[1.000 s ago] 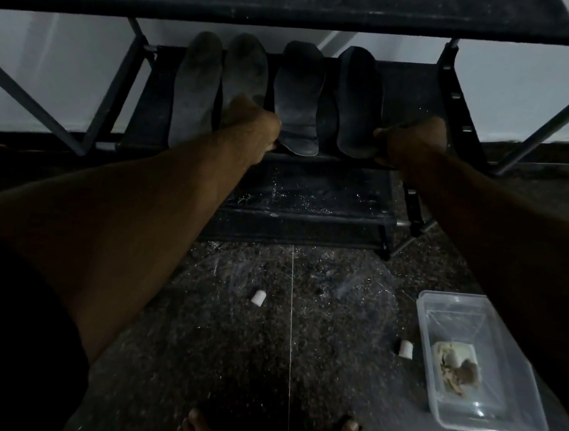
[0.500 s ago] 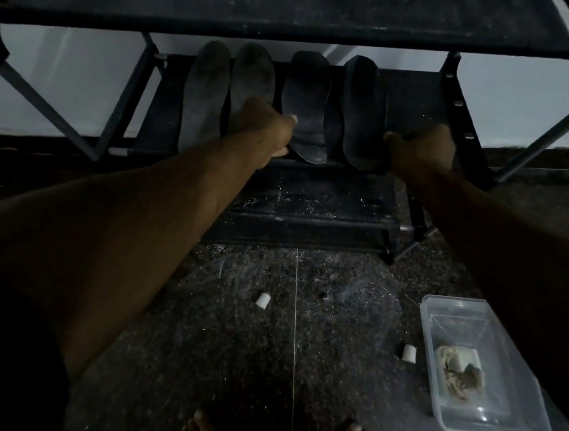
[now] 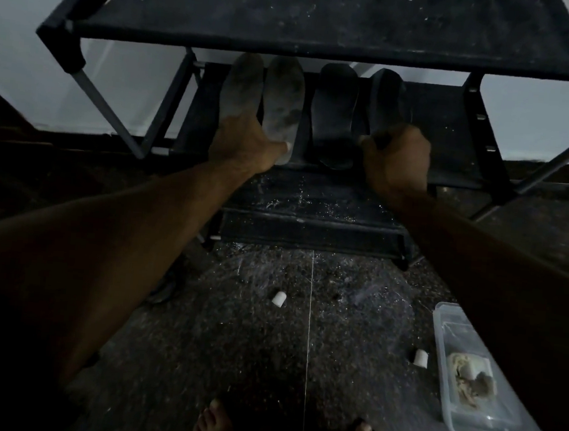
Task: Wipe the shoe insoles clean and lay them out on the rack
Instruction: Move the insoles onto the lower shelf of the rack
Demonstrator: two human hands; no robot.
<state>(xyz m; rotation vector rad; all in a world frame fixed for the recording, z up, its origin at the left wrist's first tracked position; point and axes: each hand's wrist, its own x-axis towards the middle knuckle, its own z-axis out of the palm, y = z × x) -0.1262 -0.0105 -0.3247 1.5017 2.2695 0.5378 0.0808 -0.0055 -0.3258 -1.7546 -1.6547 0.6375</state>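
Observation:
Four insoles lie side by side on the middle shelf of a black rack (image 3: 449,126). Two are grey (image 3: 243,84) (image 3: 284,98), and to their right are two black ones (image 3: 333,113) (image 3: 386,97). My left hand (image 3: 246,143) covers the heel of the leftmost grey insole. Its fingers are curled out of sight and its thumb reaches onto the heel of the second grey insole. My right hand (image 3: 398,153) grips the heel of the rightmost black insole, fingers curled round it.
The rack's dusty top shelf (image 3: 328,13) overhangs the insoles, and a lower shelf (image 3: 312,200) juts toward me. On the dark floor are a clear plastic box (image 3: 441,328) holding a soiled wipe (image 3: 471,379), two small white pieces (image 3: 278,298) (image 3: 421,358) and my bare feet (image 3: 213,425).
My left hand has shifted left, from the second grey insole onto the leftmost one. My right hand has moved in from the shelf's right onto the rightmost black insole's heel. The view has come closer.

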